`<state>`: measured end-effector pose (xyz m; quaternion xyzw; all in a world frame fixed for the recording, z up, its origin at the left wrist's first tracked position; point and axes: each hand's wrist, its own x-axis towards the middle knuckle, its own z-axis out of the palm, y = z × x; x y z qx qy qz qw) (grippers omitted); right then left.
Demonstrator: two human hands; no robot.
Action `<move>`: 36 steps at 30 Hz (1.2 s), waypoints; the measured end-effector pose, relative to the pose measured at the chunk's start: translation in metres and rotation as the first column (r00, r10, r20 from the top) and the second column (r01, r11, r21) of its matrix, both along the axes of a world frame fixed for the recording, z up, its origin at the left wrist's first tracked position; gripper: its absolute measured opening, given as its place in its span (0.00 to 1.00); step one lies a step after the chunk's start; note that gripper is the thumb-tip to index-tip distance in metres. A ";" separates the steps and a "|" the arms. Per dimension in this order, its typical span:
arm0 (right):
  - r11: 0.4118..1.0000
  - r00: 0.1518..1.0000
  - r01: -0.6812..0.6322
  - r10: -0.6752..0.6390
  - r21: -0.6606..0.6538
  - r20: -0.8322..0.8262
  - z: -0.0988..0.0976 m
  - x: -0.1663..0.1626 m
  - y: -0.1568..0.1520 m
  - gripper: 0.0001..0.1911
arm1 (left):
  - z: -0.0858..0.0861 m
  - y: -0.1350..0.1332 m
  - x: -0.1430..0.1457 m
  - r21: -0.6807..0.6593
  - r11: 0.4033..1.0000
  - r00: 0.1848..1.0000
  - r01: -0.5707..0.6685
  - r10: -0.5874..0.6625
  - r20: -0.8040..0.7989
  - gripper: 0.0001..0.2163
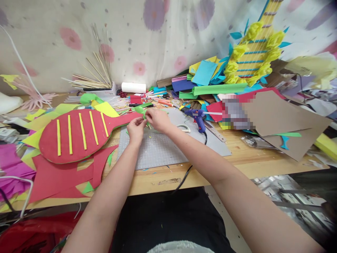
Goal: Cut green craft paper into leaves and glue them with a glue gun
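Note:
My left hand [136, 130] and my right hand [157, 120] meet over the back of the grey cutting mat [160, 154]. Fingertips of both pinch a small piece of green paper [139, 109], partly hidden by the fingers; its exact shape is unclear. Just left of them lies a red, guitar-like cutout [75, 138] with yellow strips across it, its narrow neck reaching toward my left hand. To the right of my hands, a blue glue gun [198, 117] with a white glue stick rests on the mat. A white handle loop [184, 128] lies beside my right forearm.
Red paper scraps [56, 175] lie at the front left. A metal ruler [216, 132] and brown cardboard [284, 116] are to the right. Behind stand a yellow flowered guitar model [254, 58] and wooden sticks [98, 75]. The glue gun's black cord [185, 176] hangs over the front edge.

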<state>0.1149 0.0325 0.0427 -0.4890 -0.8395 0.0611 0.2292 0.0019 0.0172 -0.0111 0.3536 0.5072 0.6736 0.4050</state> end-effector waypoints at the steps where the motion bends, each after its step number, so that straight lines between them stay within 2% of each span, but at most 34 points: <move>1: 1.000 1.000 0.016 -0.016 0.002 -0.011 0.001 0.001 0.000 0.12 | 0.000 0.000 0.001 -0.001 1.000 1.000 0.004 -0.004 0.000 0.12; 4: 0.998 0.998 0.058 -0.058 0.000 -0.037 0.005 0.006 -0.001 0.12 | 0.003 -0.002 0.002 -0.012 1.000 1.000 0.003 -0.003 0.008 0.11; 9: 0.963 0.969 0.248 -0.245 -0.104 0.041 0.006 0.025 -0.002 0.17 | 0.009 -0.004 0.002 -0.082 0.995 0.993 -0.049 0.057 0.106 0.07; 11: 0.958 0.974 0.227 -0.220 -0.177 0.056 0.003 0.040 -0.007 0.11 | 0.011 -0.003 -0.001 -0.103 0.993 0.983 -0.063 0.080 0.164 0.07; 14: 0.951 0.993 0.096 -0.111 -0.294 -0.035 0.000 0.073 -0.023 0.08 | 0.012 -0.001 -0.004 -0.116 0.991 0.972 -0.061 0.086 0.221 0.06; 17: 0.909 0.985 0.099 -0.147 -0.405 -0.089 0.000 0.116 -0.042 0.20 | 0.011 0.000 -0.005 -0.111 0.993 0.969 -0.044 0.070 0.235 0.06; 19: 0.887 0.953 0.272 -0.302 -0.374 -0.023 0.001 0.146 -0.050 0.24 | 0.011 0.000 -0.005 -0.104 0.994 0.970 -0.035 0.059 0.237 0.06; 21: 0.832 0.877 0.477 -0.469 -0.282 0.100 0.001 0.171 -0.052 0.22 | 0.010 0.000 -0.004 -0.090 0.996 0.974 -0.028 0.047 0.223 0.06; 23: 0.791 0.822 0.569 -0.558 -0.227 0.113 0.001 0.186 -0.047 0.20 | 0.010 0.000 -0.003 -0.079 0.996 0.979 -0.041 0.056 0.194 0.06; 26: 0.841 0.862 0.498 -0.506 -0.211 0.019 -0.007 0.190 -0.031 0.21 | 0.009 0.000 -0.002 -0.065 0.995 0.983 -0.073 0.083 0.163 0.07; 28: 0.843 0.870 0.469 -0.492 -0.265 -0.025 -0.017 0.184 -0.020 0.21 | 0.009 0.001 -0.002 -0.069 0.995 0.984 -0.074 0.084 0.154 0.07; 32: 0.769 0.781 0.544 -0.610 -0.336 -0.134 -0.040 0.176 -0.007 0.23 | 0.010 0.000 -0.004 -0.081 0.994 0.984 -0.073 0.085 0.154 0.07; 34: 0.769 0.729 0.528 -0.628 -0.361 -0.271 -0.046 0.176 -0.007 0.24 | 0.011 0.000 -0.005 -0.087 0.993 0.983 -0.082 0.095 0.154 0.08; 36: 0.796 0.651 0.479 -0.605 -0.371 -0.459 -0.041 0.176 -0.010 0.25 | 0.012 -0.001 -0.004 -0.107 0.991 0.984 -0.079 0.095 0.153 0.08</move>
